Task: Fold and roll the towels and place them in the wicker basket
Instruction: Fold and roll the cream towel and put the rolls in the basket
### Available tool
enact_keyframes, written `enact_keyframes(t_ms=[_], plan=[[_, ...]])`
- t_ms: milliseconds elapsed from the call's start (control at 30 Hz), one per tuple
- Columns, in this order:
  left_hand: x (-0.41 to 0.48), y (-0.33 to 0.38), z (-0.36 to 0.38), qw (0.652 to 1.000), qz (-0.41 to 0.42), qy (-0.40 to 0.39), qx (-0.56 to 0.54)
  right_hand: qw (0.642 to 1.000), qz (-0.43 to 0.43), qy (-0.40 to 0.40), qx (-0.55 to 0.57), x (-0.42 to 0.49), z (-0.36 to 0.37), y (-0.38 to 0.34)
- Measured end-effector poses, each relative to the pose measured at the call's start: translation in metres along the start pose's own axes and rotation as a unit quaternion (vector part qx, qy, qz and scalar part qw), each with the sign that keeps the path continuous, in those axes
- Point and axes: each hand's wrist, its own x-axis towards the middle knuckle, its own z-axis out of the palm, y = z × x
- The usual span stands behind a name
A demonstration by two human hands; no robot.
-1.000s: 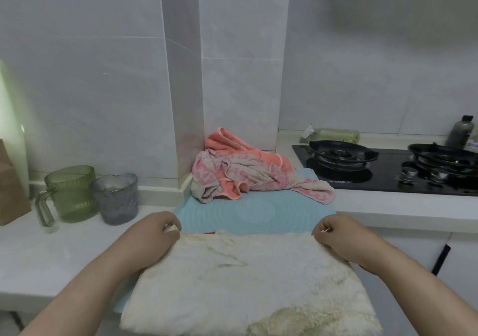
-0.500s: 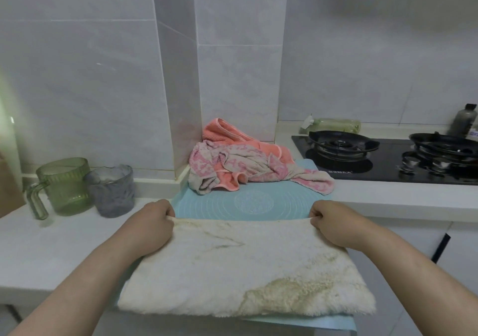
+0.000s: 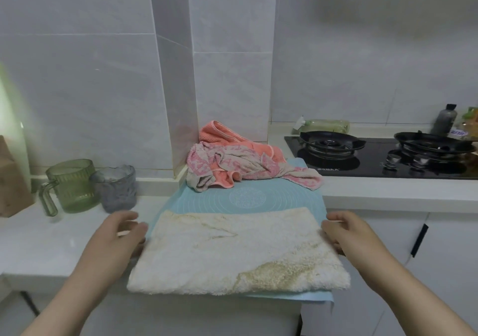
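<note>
Both hands have let go of the far corners they pinched 0.5 s ago and slid outward to the sides of the cream towel (image 3: 232, 253), which now lies flat, apparently folded double, in the lower centre of the frame. The left hand (image 3: 116, 234) hovers just beside the towel's left edge, slightly blurred, its fingers (image 3: 126, 216) loosely apart and holding nothing. The right hand (image 3: 346, 234) sits at the right edge with fingers (image 3: 336, 218) relaxed and spread, at most touching the pile, not clamped on it. That placement suits squaring up the sides before the next fold or the roll, which I judge comes next. The towel rests on a pale blue silicone mat (image 3: 258, 198) whose near edge overhangs the white tabletop (image 3: 38, 245); the towel's near hem reaches almost to that edge, so a careless pull could drag it off. Behind it, at centre frame, 2 more towels wait in a crumpled heap (image 3: 232, 165), a coral one under a pink patterned one, pushed against the tiled corner. No wicker basket is in view. At the left stand a green glass mug (image 3: 69, 185) and, touching it, a grey cup (image 3: 116, 188), with a brown paper bag (image 3: 10, 180) at the frame's edge. The right side holds a black gas hob (image 3: 375, 154) with 2 burners, a dark bottle (image 3: 445, 119) behind it, and pale grey wall tiles all round.
</note>
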Motion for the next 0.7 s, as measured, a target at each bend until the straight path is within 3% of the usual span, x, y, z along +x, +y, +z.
enact_keyframes(t_ms=[133,333,600,700], plan=[[-0.047,-0.018,-0.017,0.998,-0.05,0.017,-0.026,0.994,0.041,-0.02,0.1,-0.049,-0.009,0.018],[-0.083,-0.029,-0.018,0.981,-0.134,-0.075,-0.117,0.976,0.091,-0.062,0.186,-0.087,-0.014,0.027],[-0.094,-0.019,-0.013,0.98,-0.082,-0.074,-0.167,0.941,0.169,-0.114,0.272,-0.09,-0.011,0.015],[-0.09,-0.018,-0.013,0.973,-0.098,-0.117,-0.173,0.942,0.171,-0.109,0.266,-0.087,-0.01,0.011]])
